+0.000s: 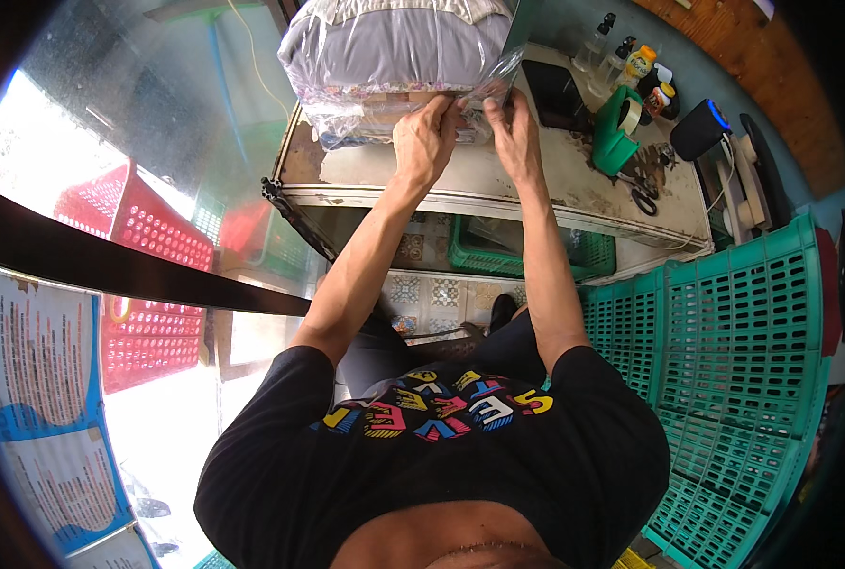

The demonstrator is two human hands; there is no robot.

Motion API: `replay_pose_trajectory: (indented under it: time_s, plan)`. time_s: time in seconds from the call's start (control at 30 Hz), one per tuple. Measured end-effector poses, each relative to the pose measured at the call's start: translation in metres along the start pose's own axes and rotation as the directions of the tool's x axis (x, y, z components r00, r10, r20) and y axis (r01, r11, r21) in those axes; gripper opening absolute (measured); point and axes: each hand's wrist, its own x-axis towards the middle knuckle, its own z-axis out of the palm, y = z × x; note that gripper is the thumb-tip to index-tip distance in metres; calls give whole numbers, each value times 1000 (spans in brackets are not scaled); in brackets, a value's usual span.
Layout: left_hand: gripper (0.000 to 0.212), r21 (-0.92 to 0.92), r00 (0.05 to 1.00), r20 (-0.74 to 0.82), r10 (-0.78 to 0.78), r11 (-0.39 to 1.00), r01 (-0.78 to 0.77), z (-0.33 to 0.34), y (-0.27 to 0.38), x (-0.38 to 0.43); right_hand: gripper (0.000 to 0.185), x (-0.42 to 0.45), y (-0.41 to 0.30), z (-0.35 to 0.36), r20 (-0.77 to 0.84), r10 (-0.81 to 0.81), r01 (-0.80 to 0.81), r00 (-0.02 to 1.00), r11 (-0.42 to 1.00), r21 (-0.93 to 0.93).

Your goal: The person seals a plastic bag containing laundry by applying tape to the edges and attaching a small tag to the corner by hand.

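Observation:
A stack of folded cloth (pixel 401 53), grey on top, stands on a worn white tabletop (pixel 365 167) in front of me. Clear plastic wrap (pixel 365 114) covers it, wrinkled and shiny along the near side. My left hand (pixel 422 139) is against the near face of the bundle, its fingertips pinching the plastic. Just to its right, my right hand (pixel 516 135) holds a gathered part of the same plastic between thumb and fingers at the bundle's near right corner. The left fingertips are partly hidden.
A tablet-like black device (pixel 554 92), green tape dispenser (pixel 616 131), scissors (pixel 639 192), bottles (pixel 636 67) and black speaker (pixel 700 129) occupy the table's right side. Tall green crates (pixel 739 370) stand at my right. A glass pane (pixel 181 78) is at left. A green basket (pixel 490 259) sits below.

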Motion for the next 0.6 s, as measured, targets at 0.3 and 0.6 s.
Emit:
replay_pose_trajectory:
  time_s: [0.3,0.6]
  plan:
    - [26,56,997,-63,48,997,-45,5,-3,-2,52,5,2,-2,45,-45,48,998,996,-73]
    - [24,54,999,-48,7,999,-4,4,-1,-2,57,8,29,-8,109,-245,268,963,873,-407]
